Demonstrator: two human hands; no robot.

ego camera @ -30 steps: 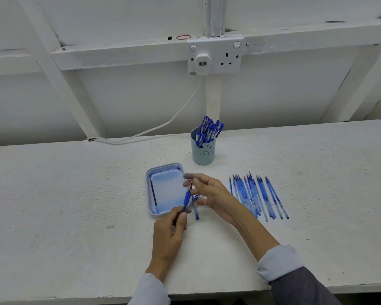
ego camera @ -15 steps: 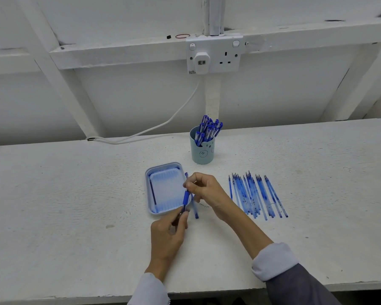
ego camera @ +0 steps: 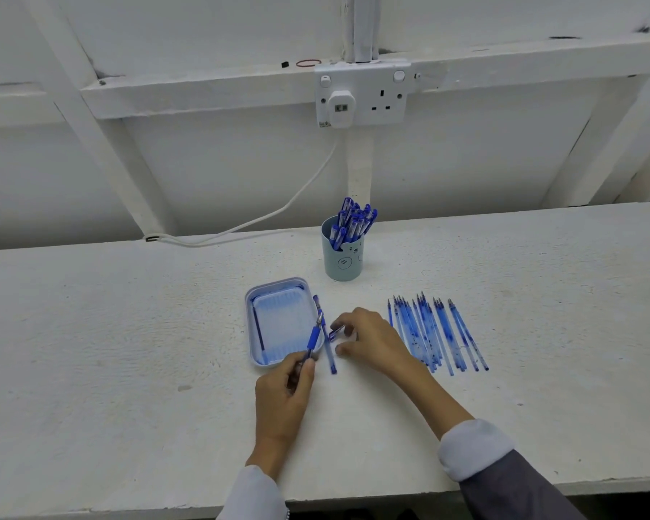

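Pen (ego camera: pixel 313 340) pinched tip-up in left hand (ego camera: pixel 282 399) for capping; right hand (ego camera: pixel 372 343), fingers apart, reaches for cap (ego camera: pixel 336 333) lying midway between table (ego camera: pixel 128 369) edges.

left hand (ego camera: pixel 284 392) in a fingertip pinch, right hand (ego camera: pixel 370 341) palm-down just beside it, fingers (ego camera: pixel 349 319) loosely curved and apart

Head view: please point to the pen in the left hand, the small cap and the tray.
pen (ego camera: pixel 313 337), head view, on its blue rubber section.
cap (ego camera: pixel 336 333), head view, on its middle.
tray (ego camera: pixel 282 324), head view, on its bare ribbed floor.
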